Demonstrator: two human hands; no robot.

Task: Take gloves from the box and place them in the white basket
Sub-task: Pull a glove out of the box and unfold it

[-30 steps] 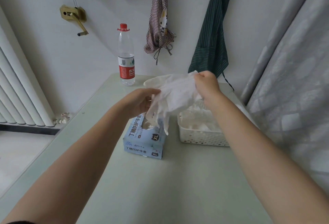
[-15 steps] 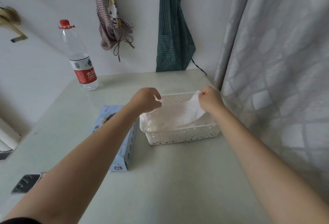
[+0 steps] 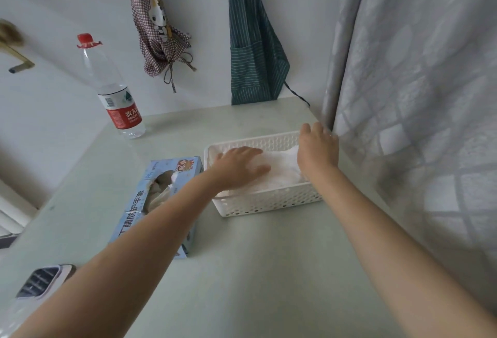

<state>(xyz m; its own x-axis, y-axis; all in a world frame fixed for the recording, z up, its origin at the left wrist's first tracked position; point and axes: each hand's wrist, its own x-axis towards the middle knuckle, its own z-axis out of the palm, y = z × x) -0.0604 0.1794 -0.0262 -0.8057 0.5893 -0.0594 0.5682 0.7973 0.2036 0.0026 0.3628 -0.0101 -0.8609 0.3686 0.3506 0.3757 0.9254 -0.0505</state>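
Desk (image 3: 242, 270) surface, pale green, carried everything. Largest on it was the white basket (image 3: 269, 204), set near the curtain (image 3: 416, 95), with white gloves (image 3: 279, 173) already heaped inside. Just left of the basket lay the blue glove box (image 3: 158, 203), its opening showing more gloves, so the supply was not used up. A water bottle (image 3: 113, 90) stood well apart by the wall. The left hand (image 3: 239, 167) lay flat with fingers spread, pressing the gloves down in the basket. The right hand (image 3: 317, 149) hovered over the basket's far corner, fingers relaxed; it seemed to hold nothing, though the view there was soft. By my judgement, one placing was done and more pulls from the box remained.
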